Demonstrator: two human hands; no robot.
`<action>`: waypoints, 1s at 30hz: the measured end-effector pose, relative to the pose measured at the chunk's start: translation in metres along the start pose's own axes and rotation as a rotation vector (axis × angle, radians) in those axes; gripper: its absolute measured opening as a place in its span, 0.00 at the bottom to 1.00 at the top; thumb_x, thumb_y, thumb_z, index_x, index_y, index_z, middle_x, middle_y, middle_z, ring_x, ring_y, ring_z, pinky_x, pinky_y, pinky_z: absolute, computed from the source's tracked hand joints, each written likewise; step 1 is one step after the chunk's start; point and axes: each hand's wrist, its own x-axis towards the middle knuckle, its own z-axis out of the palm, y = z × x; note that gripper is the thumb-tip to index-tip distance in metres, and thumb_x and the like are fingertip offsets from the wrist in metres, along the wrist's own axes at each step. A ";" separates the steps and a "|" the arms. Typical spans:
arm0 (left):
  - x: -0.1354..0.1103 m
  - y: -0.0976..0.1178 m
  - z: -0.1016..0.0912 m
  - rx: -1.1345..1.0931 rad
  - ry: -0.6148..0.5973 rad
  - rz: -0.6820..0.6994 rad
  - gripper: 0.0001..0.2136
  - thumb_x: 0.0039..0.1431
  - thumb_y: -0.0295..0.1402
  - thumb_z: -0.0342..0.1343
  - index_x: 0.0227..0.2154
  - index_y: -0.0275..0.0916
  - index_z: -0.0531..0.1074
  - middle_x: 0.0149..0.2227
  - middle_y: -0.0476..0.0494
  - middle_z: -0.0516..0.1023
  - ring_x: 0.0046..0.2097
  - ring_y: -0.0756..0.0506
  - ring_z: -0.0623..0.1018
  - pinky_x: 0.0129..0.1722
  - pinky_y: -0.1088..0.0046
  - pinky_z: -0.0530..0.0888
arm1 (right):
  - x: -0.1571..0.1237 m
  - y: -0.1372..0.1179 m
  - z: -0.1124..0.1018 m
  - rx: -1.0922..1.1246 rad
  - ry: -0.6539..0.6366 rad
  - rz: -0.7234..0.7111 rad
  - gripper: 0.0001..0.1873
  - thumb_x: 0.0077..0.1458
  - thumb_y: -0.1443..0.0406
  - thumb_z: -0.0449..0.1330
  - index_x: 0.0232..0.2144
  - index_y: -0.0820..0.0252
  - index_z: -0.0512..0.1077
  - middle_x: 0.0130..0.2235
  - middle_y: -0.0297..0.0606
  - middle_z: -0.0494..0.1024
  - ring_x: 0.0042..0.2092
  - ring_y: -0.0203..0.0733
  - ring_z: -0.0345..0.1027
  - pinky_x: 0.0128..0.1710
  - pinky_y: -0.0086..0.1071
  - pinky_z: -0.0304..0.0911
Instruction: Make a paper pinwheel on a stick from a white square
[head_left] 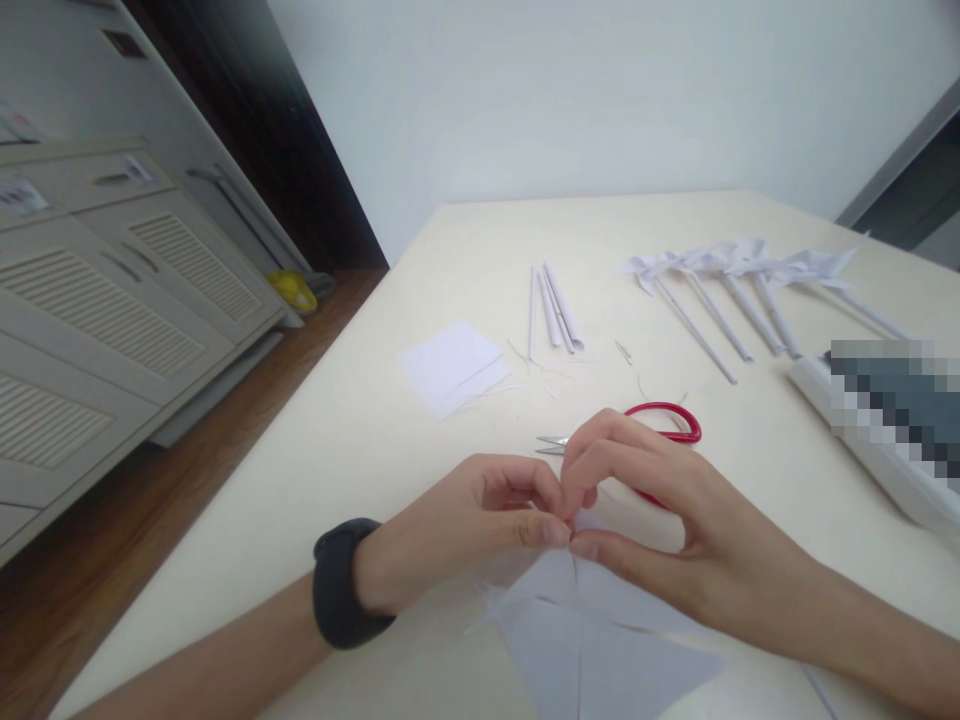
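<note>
A white paper sheet [592, 640] with cut slits lies at the table's near edge. My left hand [465, 525], with a dark band on its wrist, and my right hand [660, 510] meet above it, both pinching the paper's upper corner between thumb and fingers. Red-handled scissors [664, 425] lie flat on the table just behind my right hand, their blades pointing left.
Small white paper squares [454, 365] lie mid-table. Rolled paper sticks [555, 310] lie behind them. Several finished paper pinwheels [720, 275] lie at the right. A white box [870, 440] sits at the right edge. Cabinets [112, 290] stand left of the cream table [360, 440].
</note>
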 end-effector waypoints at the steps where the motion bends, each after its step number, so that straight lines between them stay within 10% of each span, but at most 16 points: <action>1: 0.000 0.000 0.000 0.004 0.007 -0.003 0.03 0.49 0.24 0.57 0.23 0.34 0.69 0.33 0.48 0.71 0.34 0.50 0.71 0.35 0.74 0.64 | 0.000 0.000 0.000 -0.009 0.007 -0.016 0.06 0.52 0.71 0.57 0.31 0.56 0.65 0.36 0.33 0.65 0.39 0.36 0.62 0.38 0.31 0.60; 30: 0.003 -0.005 -0.006 -0.009 -0.025 -0.024 0.07 0.50 0.31 0.58 0.24 0.35 0.65 0.27 0.50 0.69 0.32 0.51 0.68 0.33 0.76 0.63 | -0.003 0.005 0.007 -0.138 0.104 -0.077 0.10 0.48 0.76 0.56 0.31 0.56 0.67 0.38 0.34 0.66 0.38 0.36 0.63 0.35 0.31 0.60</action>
